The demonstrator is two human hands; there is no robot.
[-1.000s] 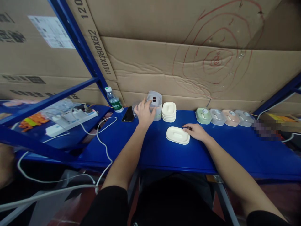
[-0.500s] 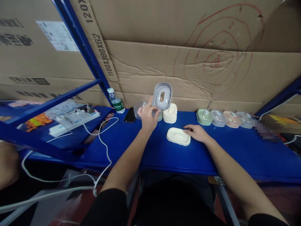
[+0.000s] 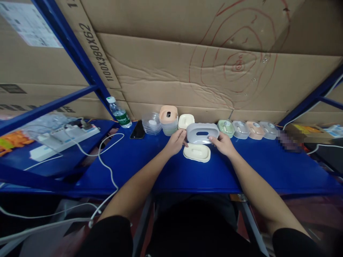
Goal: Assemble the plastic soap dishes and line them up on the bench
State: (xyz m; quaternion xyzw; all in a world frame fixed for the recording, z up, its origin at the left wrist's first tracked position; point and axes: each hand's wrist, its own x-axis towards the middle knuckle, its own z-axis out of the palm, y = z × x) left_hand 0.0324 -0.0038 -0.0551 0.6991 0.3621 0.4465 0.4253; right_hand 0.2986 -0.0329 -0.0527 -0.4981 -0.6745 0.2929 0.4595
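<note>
A grey plastic cover (image 3: 193, 137) with an oval slot is held between my two hands, tilted above the table. My left hand (image 3: 177, 141) pinches its left end; my right hand (image 3: 222, 142) grips the right end with the thumb on its near face. Just below lies a cream oval tray-like piece (image 3: 197, 153) on the blue table (image 3: 171, 175). Behind the grey cover, partly hidden, is a stack of cream pieces (image 3: 186, 120). To their left stands a stack topped by a peach cover (image 3: 168, 113), next to nested clear plastic bowls (image 3: 152, 124).
A phone (image 3: 137, 130) and a water bottle (image 3: 119, 113) are at the back left, near a white cable (image 3: 111, 171) and a power strip (image 3: 64, 142). Several lidded boxes (image 3: 241, 130) line the back right. Cardboard (image 3: 160, 71) stands behind, with blue rack posts (image 3: 80, 57) in front.
My left hand has lifted the grey cover off the stack, baring the peach one, and brought it right. My right hand has left the cream piece and taken the cover's other end.
</note>
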